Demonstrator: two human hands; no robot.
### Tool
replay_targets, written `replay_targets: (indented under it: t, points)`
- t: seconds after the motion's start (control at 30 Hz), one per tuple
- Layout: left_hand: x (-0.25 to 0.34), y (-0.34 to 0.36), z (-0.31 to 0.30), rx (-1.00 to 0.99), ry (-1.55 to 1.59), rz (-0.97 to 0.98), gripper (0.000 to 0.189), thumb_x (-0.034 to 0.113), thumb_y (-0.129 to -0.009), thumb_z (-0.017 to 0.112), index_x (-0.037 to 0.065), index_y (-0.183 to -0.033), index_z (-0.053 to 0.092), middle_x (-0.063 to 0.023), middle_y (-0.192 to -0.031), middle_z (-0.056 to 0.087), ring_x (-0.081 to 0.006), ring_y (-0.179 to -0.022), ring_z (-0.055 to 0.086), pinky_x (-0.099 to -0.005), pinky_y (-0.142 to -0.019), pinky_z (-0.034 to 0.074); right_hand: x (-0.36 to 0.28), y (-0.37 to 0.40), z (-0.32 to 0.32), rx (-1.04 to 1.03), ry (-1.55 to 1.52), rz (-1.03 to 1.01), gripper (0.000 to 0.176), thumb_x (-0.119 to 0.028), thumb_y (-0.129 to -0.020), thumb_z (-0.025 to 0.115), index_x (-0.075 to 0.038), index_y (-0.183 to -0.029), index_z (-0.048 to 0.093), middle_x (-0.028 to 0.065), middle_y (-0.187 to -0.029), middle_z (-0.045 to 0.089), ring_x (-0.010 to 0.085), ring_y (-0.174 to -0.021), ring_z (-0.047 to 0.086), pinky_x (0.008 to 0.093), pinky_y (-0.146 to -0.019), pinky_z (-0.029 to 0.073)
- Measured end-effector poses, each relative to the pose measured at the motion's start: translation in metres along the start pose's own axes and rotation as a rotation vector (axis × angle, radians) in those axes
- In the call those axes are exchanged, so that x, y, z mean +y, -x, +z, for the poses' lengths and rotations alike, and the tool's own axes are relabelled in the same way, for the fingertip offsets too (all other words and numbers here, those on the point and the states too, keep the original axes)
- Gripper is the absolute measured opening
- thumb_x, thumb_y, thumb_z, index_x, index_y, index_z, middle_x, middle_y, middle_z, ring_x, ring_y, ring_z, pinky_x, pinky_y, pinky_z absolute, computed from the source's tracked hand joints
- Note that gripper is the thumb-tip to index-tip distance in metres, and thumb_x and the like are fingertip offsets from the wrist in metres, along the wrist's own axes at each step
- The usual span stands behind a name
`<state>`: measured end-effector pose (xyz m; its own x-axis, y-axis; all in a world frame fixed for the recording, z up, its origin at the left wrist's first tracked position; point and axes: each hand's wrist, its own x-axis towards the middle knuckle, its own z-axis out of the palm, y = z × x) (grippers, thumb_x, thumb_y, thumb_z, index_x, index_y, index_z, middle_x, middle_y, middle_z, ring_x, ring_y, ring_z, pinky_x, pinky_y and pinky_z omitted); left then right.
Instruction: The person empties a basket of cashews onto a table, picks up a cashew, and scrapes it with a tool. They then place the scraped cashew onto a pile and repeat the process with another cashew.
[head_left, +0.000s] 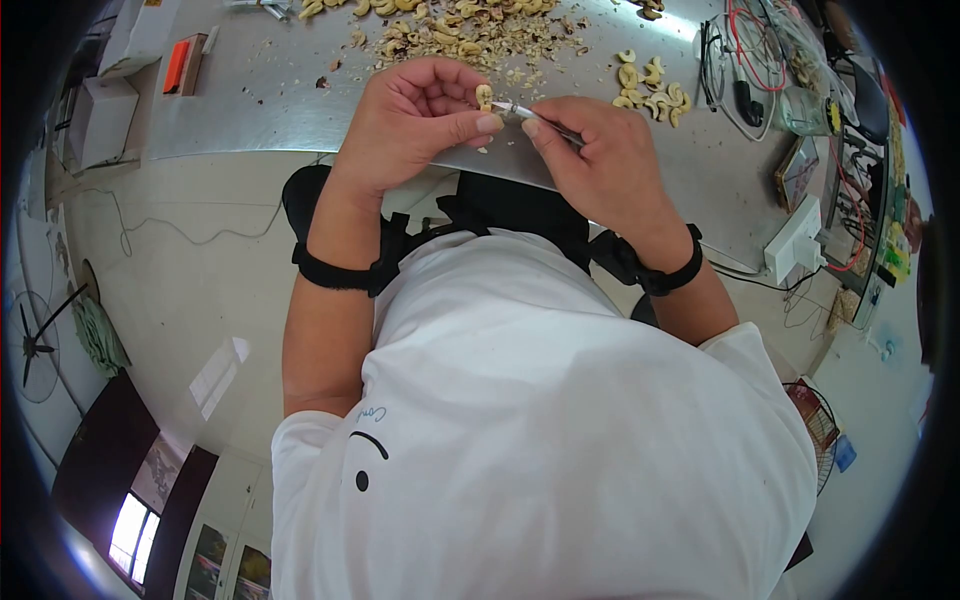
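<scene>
Between the thumb and fingers of my left hand is a cashew nut, held above the metal table's front edge. My right hand grips a thin metal knife, whose tip points left and reaches the nut. Just beyond my hands lies a heap of cashews and shell bits. A smaller group of whole cashews rests to the right, near my right hand.
The metal table also bears an orange and brown box at the left. Tangled cables, a glass jar and a white power strip are at the right. A basket stands lower right.
</scene>
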<state>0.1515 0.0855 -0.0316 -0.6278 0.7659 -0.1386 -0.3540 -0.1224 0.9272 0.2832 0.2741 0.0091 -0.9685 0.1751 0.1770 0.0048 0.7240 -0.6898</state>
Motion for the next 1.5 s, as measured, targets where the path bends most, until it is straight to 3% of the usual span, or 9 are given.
replay_targets:
  t: [0.2,0.5,0.6,1.0,1.3,1.5]
  points:
    - [0.002,0.000,-0.002,-0.032,-0.020,-0.011,0.025,-0.003,-0.087,0.079,-0.002,-0.109,0.068,-0.0080,-0.092,0.074,-0.0135,-0.082,0.074,-0.0256,-0.073,0.063,0.000,0.003,0.003,0.031,0.029,-0.018,0.012,-0.016,-0.089,0.072,-0.005,-0.093,0.074,0.0133,-0.080,0.070,0.0352,-0.070,0.068,0.0439,-0.062,0.053]
    - [0.001,0.002,-0.006,-0.048,-0.031,-0.051,0.025,0.000,-0.090,0.077,-0.001,-0.112,0.067,-0.0097,-0.097,0.076,-0.0168,-0.084,0.076,-0.0264,-0.071,0.064,-0.001,0.009,0.009,0.140,0.113,-0.069,0.011,-0.016,-0.090,0.073,-0.006,-0.095,0.074,0.0090,-0.078,0.069,0.0282,-0.063,0.066,0.0369,-0.055,0.051]
    - [0.000,0.002,-0.006,-0.035,-0.016,-0.068,0.025,0.000,-0.090,0.076,-0.001,-0.113,0.067,-0.0099,-0.097,0.076,-0.0173,-0.085,0.076,-0.0269,-0.072,0.064,0.002,0.008,0.009,0.148,-0.004,-0.037,0.011,-0.016,-0.089,0.074,-0.006,-0.095,0.074,0.0092,-0.080,0.071,0.0283,-0.064,0.067,0.0370,-0.056,0.052]
    - [-0.002,0.001,-0.005,-0.043,-0.037,-0.002,0.028,-0.006,-0.089,0.076,-0.002,-0.115,0.066,-0.0111,-0.099,0.075,-0.0185,-0.089,0.076,-0.0283,-0.075,0.065,-0.001,0.005,0.002,0.024,0.025,-0.006,0.013,-0.017,-0.090,0.071,-0.004,-0.093,0.074,0.0133,-0.084,0.072,0.0340,-0.074,0.069,0.0418,-0.062,0.053]
    - [0.002,0.001,-0.008,-0.061,-0.031,-0.083,0.025,-0.001,-0.091,0.076,-0.001,-0.114,0.067,-0.0109,-0.098,0.076,-0.0186,-0.087,0.076,-0.0275,-0.073,0.064,-0.003,0.010,0.006,0.124,0.155,-0.042,0.011,-0.017,-0.090,0.074,-0.009,-0.098,0.074,0.0086,-0.079,0.068,0.0295,-0.065,0.066,0.0394,-0.056,0.050]
    - [0.004,0.001,-0.006,-0.045,-0.007,-0.102,0.022,0.000,-0.092,0.075,-0.002,-0.112,0.067,-0.0115,-0.097,0.076,-0.0195,-0.087,0.077,-0.0275,-0.074,0.065,0.005,0.009,0.011,0.143,-0.020,-0.017,0.012,-0.016,-0.088,0.076,-0.007,-0.097,0.075,0.0095,-0.079,0.070,0.0288,-0.065,0.067,0.0372,-0.057,0.052]
